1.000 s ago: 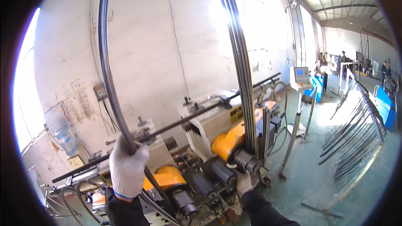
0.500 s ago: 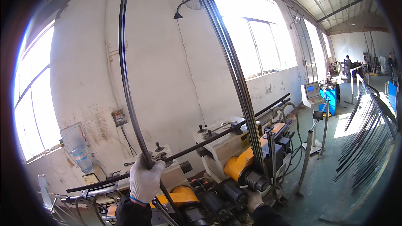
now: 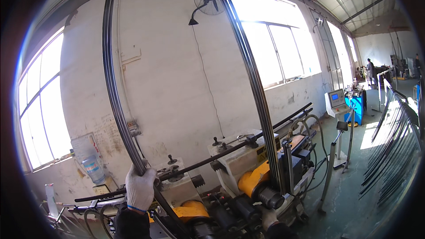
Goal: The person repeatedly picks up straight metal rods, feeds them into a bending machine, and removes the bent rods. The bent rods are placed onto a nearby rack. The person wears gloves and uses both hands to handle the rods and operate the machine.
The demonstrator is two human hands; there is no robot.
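My left hand [image 3: 141, 189], in a white knitted glove with a blue cuff edge, is closed around a few long dark metal bars [image 3: 116, 97]. The bars rise above the hand, lean to the left, and run down past it in front of the machine. Low in the middle, my right hand [image 3: 268, 217], also gloved, is beside a black ribbed cylinder [image 3: 271, 198] on the yellow and white machine [image 3: 252, 179]; its fingers are hidden. A second bundle of long bars [image 3: 256, 79] stands tilted against the machine, just above that hand.
A long black rod [image 3: 208, 160] lies across the machine tops. To the right are a control box with a screen [image 3: 336, 98], a rack of thin dark rods [image 3: 392, 146] and a distant person [image 3: 370, 71]. A wall fan [image 3: 208, 0] hangs high; a water bottle [image 3: 92, 168] stands left.
My left hand has moved left and slightly down, and its bars have swung left, their upper ends now showing. The view has shifted a little. My right hand stays low by the black cylinder.
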